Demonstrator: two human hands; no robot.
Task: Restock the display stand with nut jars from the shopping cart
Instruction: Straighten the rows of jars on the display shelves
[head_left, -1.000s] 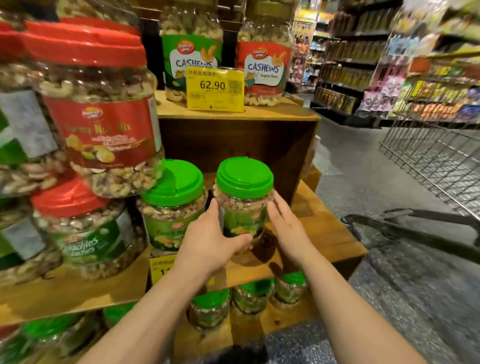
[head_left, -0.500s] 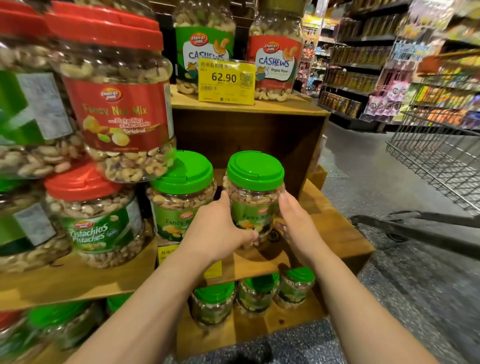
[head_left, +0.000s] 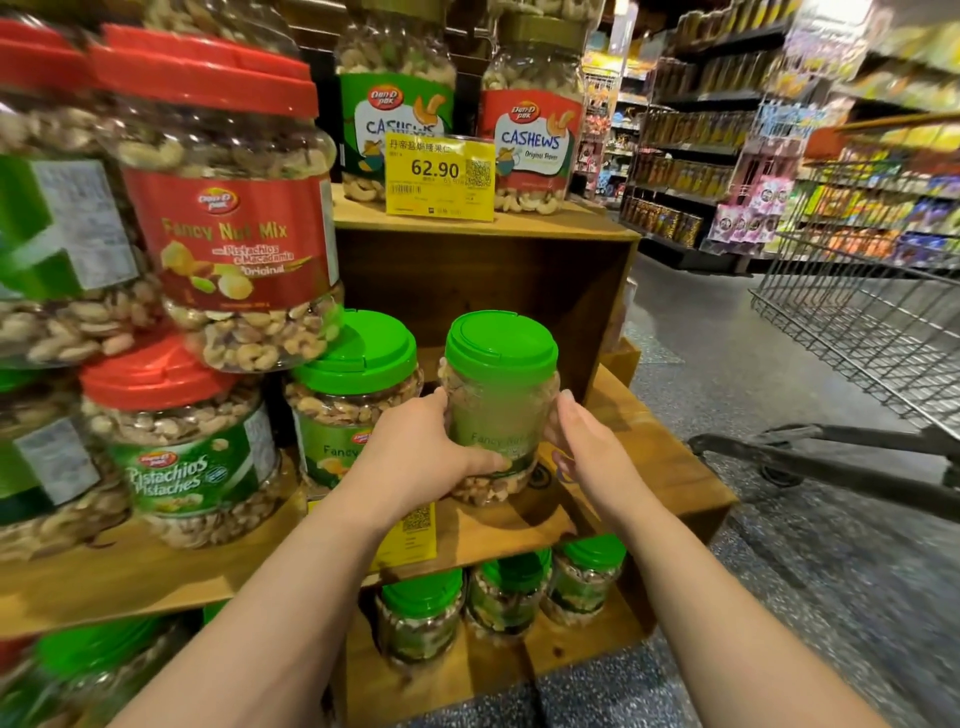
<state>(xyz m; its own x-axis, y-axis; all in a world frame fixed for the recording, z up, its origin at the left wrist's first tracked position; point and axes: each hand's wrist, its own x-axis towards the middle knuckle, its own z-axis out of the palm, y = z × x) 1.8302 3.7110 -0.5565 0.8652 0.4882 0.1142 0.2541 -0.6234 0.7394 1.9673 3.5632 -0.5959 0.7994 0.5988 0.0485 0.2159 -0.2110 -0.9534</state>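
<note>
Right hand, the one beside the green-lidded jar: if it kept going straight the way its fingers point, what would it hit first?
Probably the dark wooden crate wall behind the jar. The right hand points up and away along the jar's side; depth is unclear.

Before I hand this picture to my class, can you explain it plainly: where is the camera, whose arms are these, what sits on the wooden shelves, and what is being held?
There is no machine here. The camera sits on a person's head and looks forward and down, so the two bare arms are the wearer's own. The left hand wraps its fingers round a clear plastic nut jar with a green lid, which stands on the middle shelf of the wooden display stand. The right hand lies against the jar's other side with straighter fingers. Next to it stands a matching green-lidded jar; further left are bigger red-lidded jars. Three small green-lidded jars sit on the shelf below. A yellow price tag reads 62.90. The wire shopping cart waits on the right.
</note>
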